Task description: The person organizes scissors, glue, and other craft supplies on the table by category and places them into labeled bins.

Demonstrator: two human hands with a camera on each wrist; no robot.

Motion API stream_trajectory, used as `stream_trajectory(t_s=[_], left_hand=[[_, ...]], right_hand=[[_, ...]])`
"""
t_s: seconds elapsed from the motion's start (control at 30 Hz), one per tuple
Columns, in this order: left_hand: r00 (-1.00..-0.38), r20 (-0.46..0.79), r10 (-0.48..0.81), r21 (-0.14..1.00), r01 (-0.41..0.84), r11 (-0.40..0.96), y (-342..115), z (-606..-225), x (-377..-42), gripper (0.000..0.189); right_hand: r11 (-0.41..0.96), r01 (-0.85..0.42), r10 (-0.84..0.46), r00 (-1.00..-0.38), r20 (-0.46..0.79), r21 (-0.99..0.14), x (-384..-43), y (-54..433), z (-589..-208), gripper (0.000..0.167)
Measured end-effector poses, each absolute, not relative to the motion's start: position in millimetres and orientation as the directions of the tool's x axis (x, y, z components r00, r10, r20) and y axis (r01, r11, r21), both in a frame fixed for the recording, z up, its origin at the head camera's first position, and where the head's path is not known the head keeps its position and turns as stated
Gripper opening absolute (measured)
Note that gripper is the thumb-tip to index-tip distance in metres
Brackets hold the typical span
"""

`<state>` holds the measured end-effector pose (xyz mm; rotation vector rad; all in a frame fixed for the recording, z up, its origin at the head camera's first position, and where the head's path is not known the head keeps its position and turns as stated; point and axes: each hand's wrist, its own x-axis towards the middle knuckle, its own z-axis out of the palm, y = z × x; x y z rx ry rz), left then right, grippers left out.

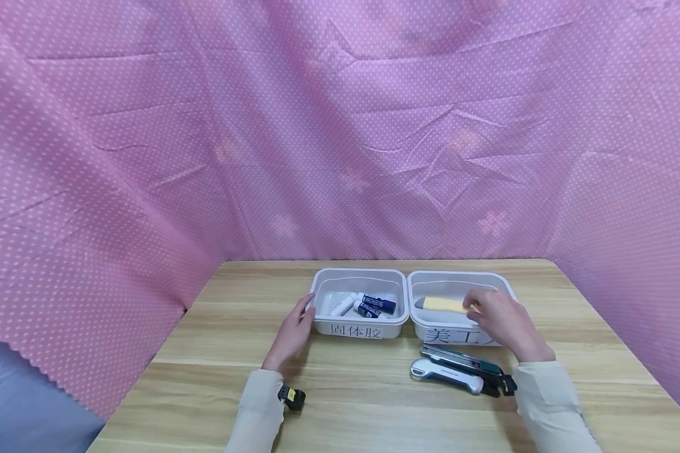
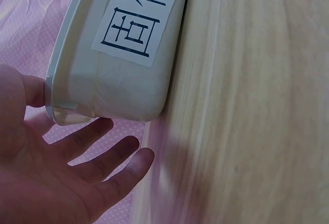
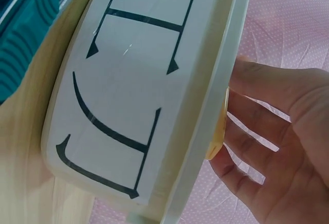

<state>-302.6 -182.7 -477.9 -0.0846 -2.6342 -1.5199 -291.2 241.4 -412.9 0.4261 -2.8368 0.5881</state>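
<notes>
Left hand: fingers fairly straight and spread, thumb at the rim of the left box, probably steadying its end.
Right hand: arched over the right box, fingertips pinching the right end of the yellow cutter inside it.
Forearms: angled inward from the near side.
Boxes: rims together, labels facing the person, seemingly for easy reading.
Glue sticks: loose in the left box.
Silver-teal cutter, white cutter: on the bench, just before the right box, handily near.
</notes>
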Motion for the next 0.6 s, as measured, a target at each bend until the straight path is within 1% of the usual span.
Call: stream_trajectory(t_s=[0.3,0.43,0.6], left_hand=[[-0.986,0.164,-0.002,0.848,0.14,0.511,-182.8,-479.4,-303.0,0.048],[-0.986,0.166,-0.004,0.847,0.141,0.513,-182.7,-478.7,-302.3,0.049],[-0.991,0.136,-0.003,0.853,0.115,0.509,-183.2,-478.6,-301.9,0.05]], right_hand=[[0.88,-0.315,-0.232,-0.938,0.256,-0.356,-292.2,240.8,-415.2,0.016],[0.88,-0.314,-0.232,-0.939,0.254,-0.357,-292.5,240.3,-415.7,0.016],[0.879,-0.318,-0.235,-0.937,0.258,-0.355,-292.0,240.0,-416.0,0.016]])
